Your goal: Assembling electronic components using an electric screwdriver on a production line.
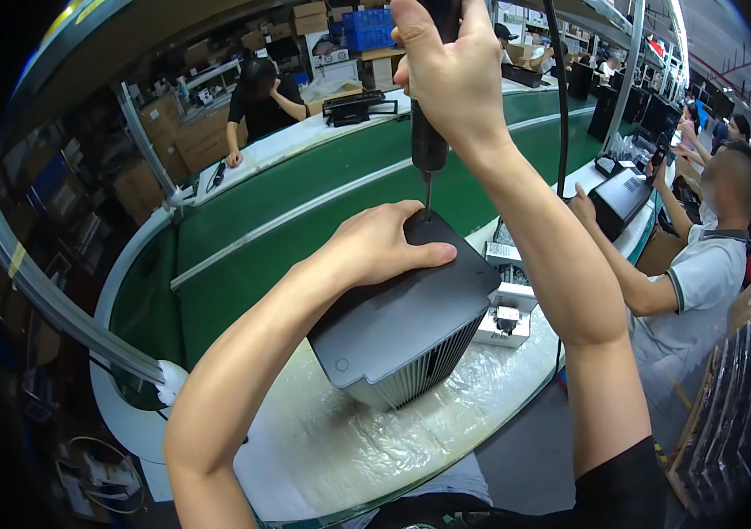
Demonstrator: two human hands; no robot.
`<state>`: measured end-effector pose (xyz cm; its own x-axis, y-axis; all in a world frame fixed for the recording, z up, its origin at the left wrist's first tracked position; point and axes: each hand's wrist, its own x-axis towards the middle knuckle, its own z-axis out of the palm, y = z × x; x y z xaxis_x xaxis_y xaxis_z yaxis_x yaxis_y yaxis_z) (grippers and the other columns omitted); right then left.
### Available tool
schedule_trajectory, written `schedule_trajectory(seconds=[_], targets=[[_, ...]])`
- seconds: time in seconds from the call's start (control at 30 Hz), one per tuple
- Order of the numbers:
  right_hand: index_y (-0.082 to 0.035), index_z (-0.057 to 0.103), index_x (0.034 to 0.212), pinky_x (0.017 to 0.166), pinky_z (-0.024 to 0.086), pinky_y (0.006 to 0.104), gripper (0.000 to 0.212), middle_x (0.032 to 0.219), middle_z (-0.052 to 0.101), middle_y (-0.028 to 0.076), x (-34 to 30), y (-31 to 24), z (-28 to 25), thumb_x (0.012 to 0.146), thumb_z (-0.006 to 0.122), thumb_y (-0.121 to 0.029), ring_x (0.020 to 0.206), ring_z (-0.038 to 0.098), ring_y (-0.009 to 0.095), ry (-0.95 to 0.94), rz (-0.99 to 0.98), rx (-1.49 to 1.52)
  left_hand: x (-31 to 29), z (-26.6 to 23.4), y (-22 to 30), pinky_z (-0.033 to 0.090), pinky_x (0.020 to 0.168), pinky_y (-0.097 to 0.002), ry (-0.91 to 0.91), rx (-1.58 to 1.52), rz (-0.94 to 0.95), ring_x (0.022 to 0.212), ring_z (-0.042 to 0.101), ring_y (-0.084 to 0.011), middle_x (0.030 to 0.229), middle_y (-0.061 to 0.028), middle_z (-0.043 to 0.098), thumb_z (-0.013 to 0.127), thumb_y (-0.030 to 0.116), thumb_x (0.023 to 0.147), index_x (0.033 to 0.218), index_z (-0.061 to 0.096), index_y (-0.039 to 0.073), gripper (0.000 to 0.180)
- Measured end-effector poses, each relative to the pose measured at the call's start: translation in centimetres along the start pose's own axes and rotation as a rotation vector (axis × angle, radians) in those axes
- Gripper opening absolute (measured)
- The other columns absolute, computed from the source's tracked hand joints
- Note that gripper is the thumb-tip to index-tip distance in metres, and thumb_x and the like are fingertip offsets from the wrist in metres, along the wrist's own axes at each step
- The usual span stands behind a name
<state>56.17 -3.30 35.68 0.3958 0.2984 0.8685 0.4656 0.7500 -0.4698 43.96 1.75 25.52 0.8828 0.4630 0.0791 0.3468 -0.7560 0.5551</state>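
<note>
A dark grey box-shaped device (pixel 393 309) with ribbed sides stands on the plastic-covered bench in front of me. Across its top lies my left hand (pixel 384 242), thumb and fingers spread, pressing on the far part. My right hand (pixel 455 75) is wrapped round a black power screwdriver (pixel 429 145), held upright above the device. The driver's thin bit points straight down and meets the top near the far edge, beside my left fingers. Any screw under the tip is too small to make out.
Beyond the bench (pixel 278 458) runs a green conveyor belt (pixel 261 238). Right of the device stand small white boxes (pixel 503 328). A black cable (pixel 562 106) hangs at the right. One co-worker (pixel 261 97) sits across the belt; another (pixel 702 256) works at the right beside a black device (pixel 622 201).
</note>
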Motion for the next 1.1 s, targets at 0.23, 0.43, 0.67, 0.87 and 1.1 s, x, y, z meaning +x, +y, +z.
schedule_trajectory(seconds=[0.23, 0.43, 0.67, 0.87, 1.1], targets=[[0.0, 0.051, 0.109, 0.046, 0.046, 0.0238, 0.028, 0.076, 0.06, 0.005, 0.7, -0.6, -1.8, 0.098, 0.065, -0.021, 0.053, 0.056, 0.008, 0.065, -0.098, 0.045, -1.0, -1.3, 1.5, 0.046, 0.101, -0.0353, -0.095, 0.083, -0.062, 0.115, 0.063, -0.0332, 0.124, -0.0272, 0.064, 0.07, 0.056, 0.083, 0.139, 0.049, -0.007, 0.086], [0.004, 0.061, 0.1, 0.048, 0.049, 0.0247, 0.031, 0.091, 0.069, 0.014, -4.2, -5.6, -11.9, 0.099, 0.059, -0.027, 0.055, 0.061, 0.015, 0.294, -0.348, -0.138, -6.3, -4.7, -7.0, 0.051, 0.089, -0.0364, 0.22, -0.418, -0.149, 0.097, 0.067, -0.0245, 0.107, -0.0189, 0.07, 0.034, 0.056, 0.104, 0.122, 0.064, -0.005, 0.07], [0.0, 0.051, 0.111, 0.051, 0.046, 0.0226, 0.034, 0.088, 0.063, 0.013, -14.5, -2.4, -20.7, 0.101, 0.057, -0.032, 0.059, 0.058, 0.012, 0.283, -0.027, -0.306, -10.2, 7.6, -11.9, 0.052, 0.079, -0.0248, 0.895, -1.054, -0.421, 0.083, 0.064, -0.0142, 0.1, -0.0063, 0.068, 0.046, 0.059, 0.1, 0.111, 0.068, 0.0, 0.064], [-0.003, 0.039, 0.121, 0.05, 0.045, 0.0218, 0.033, 0.094, 0.061, 0.009, -20.2, 4.4, -18.3, 0.099, 0.059, -0.017, 0.062, 0.058, 0.01, 0.32, 0.029, -0.283, -8.9, 4.7, -9.0, 0.051, 0.076, -0.0247, 0.876, -1.036, -0.116, 0.081, 0.065, -0.0126, 0.092, -0.0044, 0.067, 0.04, 0.042, 0.107, 0.102, 0.066, 0.002, 0.048], [0.001, 0.035, 0.131, 0.06, 0.049, 0.023, 0.046, 0.096, 0.062, 0.008, -24.0, 9.9, -19.8, 0.099, 0.062, -0.019, 0.067, 0.058, 0.009, 0.197, 0.071, -0.507, -4.7, 0.9, -5.0, 0.047, 0.079, -0.036, 0.498, -0.334, -0.39, 0.079, 0.063, -0.0223, 0.077, -0.0152, 0.067, 0.029, 0.053, 0.106, 0.091, 0.065, -0.012, 0.075]])
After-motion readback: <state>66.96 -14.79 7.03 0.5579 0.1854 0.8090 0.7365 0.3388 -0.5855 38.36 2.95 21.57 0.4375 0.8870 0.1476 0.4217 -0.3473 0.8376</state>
